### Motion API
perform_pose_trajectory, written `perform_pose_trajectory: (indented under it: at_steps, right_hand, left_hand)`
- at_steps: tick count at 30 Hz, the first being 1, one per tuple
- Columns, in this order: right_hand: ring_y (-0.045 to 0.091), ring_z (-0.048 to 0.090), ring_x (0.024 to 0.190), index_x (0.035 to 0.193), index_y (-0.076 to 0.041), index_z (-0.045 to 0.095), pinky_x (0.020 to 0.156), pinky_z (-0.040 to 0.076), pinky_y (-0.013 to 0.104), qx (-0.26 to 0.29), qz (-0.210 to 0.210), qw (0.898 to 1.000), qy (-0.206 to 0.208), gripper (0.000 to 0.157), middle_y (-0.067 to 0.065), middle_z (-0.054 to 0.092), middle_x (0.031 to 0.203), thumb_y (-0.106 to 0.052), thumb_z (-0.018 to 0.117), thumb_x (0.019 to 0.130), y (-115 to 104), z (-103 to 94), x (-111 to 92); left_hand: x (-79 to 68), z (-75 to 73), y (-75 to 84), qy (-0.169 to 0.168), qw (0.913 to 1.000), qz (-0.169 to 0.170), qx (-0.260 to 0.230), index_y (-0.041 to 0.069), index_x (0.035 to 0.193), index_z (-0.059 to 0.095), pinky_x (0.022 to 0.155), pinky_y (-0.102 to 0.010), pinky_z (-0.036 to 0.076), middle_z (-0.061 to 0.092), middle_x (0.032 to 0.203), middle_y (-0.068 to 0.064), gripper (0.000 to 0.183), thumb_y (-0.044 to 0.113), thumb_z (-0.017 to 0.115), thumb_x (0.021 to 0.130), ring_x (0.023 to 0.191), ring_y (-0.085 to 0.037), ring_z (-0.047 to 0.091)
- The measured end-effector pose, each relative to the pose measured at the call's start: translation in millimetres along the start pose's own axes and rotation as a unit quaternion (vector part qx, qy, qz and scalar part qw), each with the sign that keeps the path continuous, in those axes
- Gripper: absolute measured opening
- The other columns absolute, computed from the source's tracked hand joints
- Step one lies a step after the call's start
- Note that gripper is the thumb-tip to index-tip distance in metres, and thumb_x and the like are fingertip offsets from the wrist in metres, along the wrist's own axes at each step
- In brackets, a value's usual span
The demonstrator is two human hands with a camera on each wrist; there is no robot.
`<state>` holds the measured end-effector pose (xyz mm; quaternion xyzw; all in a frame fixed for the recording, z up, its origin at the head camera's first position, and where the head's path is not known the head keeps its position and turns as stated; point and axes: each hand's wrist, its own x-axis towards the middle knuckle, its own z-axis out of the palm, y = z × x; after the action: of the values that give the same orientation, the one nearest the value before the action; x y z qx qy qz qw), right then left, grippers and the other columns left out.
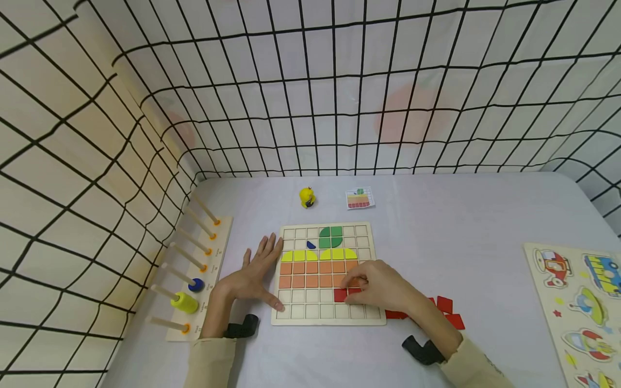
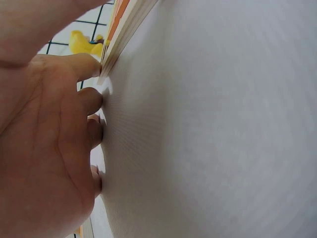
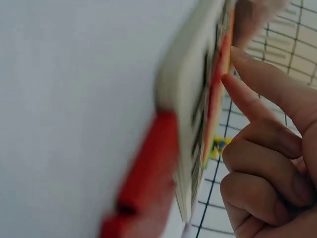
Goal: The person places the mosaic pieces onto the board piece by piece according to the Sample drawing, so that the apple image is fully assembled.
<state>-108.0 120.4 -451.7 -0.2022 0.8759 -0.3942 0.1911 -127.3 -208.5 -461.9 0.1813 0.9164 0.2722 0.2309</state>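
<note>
While braced against the left edge of the board [image 1: 301, 312] with a left hand [image 1: 257, 277] lying spread-fingered, seems to pinch a red tile [image 1: 340, 295] between thumb and index of the right hand [image 1: 383, 283], low on the grid and a little right of its middle, with the other right fingers curled toward the palm. Could leave the tile tilted on a grid line by letting go off-square, nudge the orange tiles [image 1: 298, 281] just above by dragging a fingertip, or skew the whole board by easing off that left edge. Could also scatter the loose red tiles [image 1: 444, 304] by sweeping the forearm low (some lie hidden under it). Turning to the board's cells, find green tiles [image 1: 325, 241] and a lone blue tile [image 1: 311, 245] toward the top, yellow tiles [image 1: 337, 254] in a row below, orange in the next two, then red. On the rack [image 1: 217, 250], see yellow rings [image 1: 184, 303] on one peg, a blue ring [image 1: 196, 285] on its neighbour.
</note>
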Motion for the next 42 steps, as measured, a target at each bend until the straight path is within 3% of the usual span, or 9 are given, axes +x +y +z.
perform_pose_trajectory:
  at_steps: [3, 8, 13, 17, 23, 29, 33, 38, 42]
  right_hand:
    - [0.010, 0.034, 0.051, 0.103, -0.015, 0.081, 0.050, 0.026, 0.019, 0.013, 0.017, 1.000, -0.005, 0.020, -0.005, 0.039, 0.055, -0.021, 0.086, 0.085, 6, -14.8, -3]
    - [0.011, 0.038, 0.055, 0.110, -0.011, 0.079, 0.048, 0.028, 0.019, 0.010, 0.050, 0.999, 0.002, 0.027, -0.003, 0.037, 0.059, -0.022, 0.084, 0.086, 25, -49.4, -13]
    - [0.010, 0.039, 0.053, 0.107, -0.010, 0.078, 0.048, 0.030, 0.019, -0.007, 0.061, 0.997, -0.054, 0.030, -0.004, 0.041, 0.057, -0.020, 0.087, 0.081, 46, -73.4, -22]
    - [0.008, 0.037, 0.050, 0.105, -0.011, 0.076, 0.048, 0.031, 0.019, 0.000, 0.053, 0.994, -0.094, 0.031, -0.003, 0.042, 0.056, -0.019, 0.089, 0.078, 55, -76.7, -22]
    - [0.008, 0.039, 0.051, 0.092, -0.014, 0.076, 0.048, 0.033, 0.019, 0.009, 0.057, 0.993, -0.103, 0.022, -0.004, 0.042, 0.056, -0.020, 0.091, 0.077, 52, -65.4, -18]
    - [0.010, 0.041, 0.050, 0.084, -0.011, 0.073, 0.048, 0.032, 0.018, 0.025, 0.067, 0.989, -0.126, 0.020, -0.004, 0.044, 0.055, -0.017, 0.091, 0.077, 50, -60.9, -19]
    - [0.011, 0.041, 0.051, 0.085, -0.010, 0.072, 0.048, 0.032, 0.019, 0.012, 0.088, 0.991, -0.102, 0.023, -0.003, 0.045, 0.056, -0.019, 0.091, 0.077, 54, -67.6, -22]
    - [0.014, 0.041, 0.054, 0.096, -0.008, 0.072, 0.050, 0.032, 0.023, -0.022, 0.114, 0.993, -0.006, 0.027, -0.002, 0.045, 0.058, -0.021, 0.089, 0.080, 63, -79.8, -22]
    - [0.014, 0.040, 0.054, 0.104, -0.007, 0.071, 0.050, 0.032, 0.024, -0.030, 0.122, 0.992, 0.005, 0.034, -0.002, 0.045, 0.058, -0.020, 0.089, 0.079, 70, -86.2, -22]
  left_hand:
    - [0.1, 0.8, -0.8, 0.001, 1.0000, 0.002, -0.002, 0.008, 0.166, -0.001, 0.124, -0.071, -0.013, -0.017, 0.173, -0.017, 0.152, 0.044, 0.100, 0.060, 0.160, -0.040, -0.020]
    - [0.2, 1.1, -1.5, 0.002, 1.0000, 0.005, -0.004, 0.008, 0.166, -0.002, 0.123, -0.071, -0.014, -0.017, 0.173, -0.018, 0.152, 0.044, 0.100, 0.060, 0.160, -0.041, -0.020]
    - [-1.1, -0.6, -1.2, 0.002, 1.0000, 0.003, 0.000, 0.008, 0.167, -0.001, 0.123, -0.071, -0.013, -0.017, 0.173, -0.018, 0.151, 0.045, 0.100, 0.060, 0.160, -0.041, -0.019]
    - [-1.9, -2.2, -1.1, 0.003, 1.0000, 0.005, 0.001, 0.008, 0.167, -0.001, 0.123, -0.072, -0.013, -0.017, 0.173, -0.018, 0.151, 0.045, 0.100, 0.060, 0.160, -0.041, -0.019]
    - [-1.7, -2.4, -1.8, 0.004, 1.0000, 0.007, -0.003, 0.008, 0.167, -0.001, 0.123, -0.072, -0.014, -0.017, 0.173, -0.018, 0.151, 0.045, 0.100, 0.060, 0.160, -0.041, -0.020]
    - [-1.3, -1.1, -2.4, 0.005, 0.9999, 0.010, -0.003, 0.008, 0.167, -0.002, 0.123, -0.072, -0.014, -0.017, 0.173, -0.018, 0.151, 0.044, 0.100, 0.061, 0.160, -0.041, -0.020]
    - [-1.6, -0.6, -2.2, 0.005, 0.9999, 0.008, -0.004, 0.008, 0.167, -0.001, 0.123, -0.072, -0.013, -0.016, 0.173, -0.018, 0.151, 0.044, 0.100, 0.060, 0.160, -0.041, -0.019]
    - [-1.4, -0.5, -1.4, 0.004, 0.9999, 0.008, -0.006, 0.008, 0.167, -0.001, 0.123, -0.072, -0.013, -0.016, 0.173, -0.018, 0.151, 0.043, 0.100, 0.060, 0.160, -0.041, -0.019]
    - [-1.4, -0.5, -1.4, 0.005, 1.0000, 0.006, -0.005, 0.008, 0.167, 0.000, 0.123, -0.072, -0.013, -0.016, 0.173, -0.018, 0.151, 0.043, 0.100, 0.060, 0.160, -0.041, -0.019]
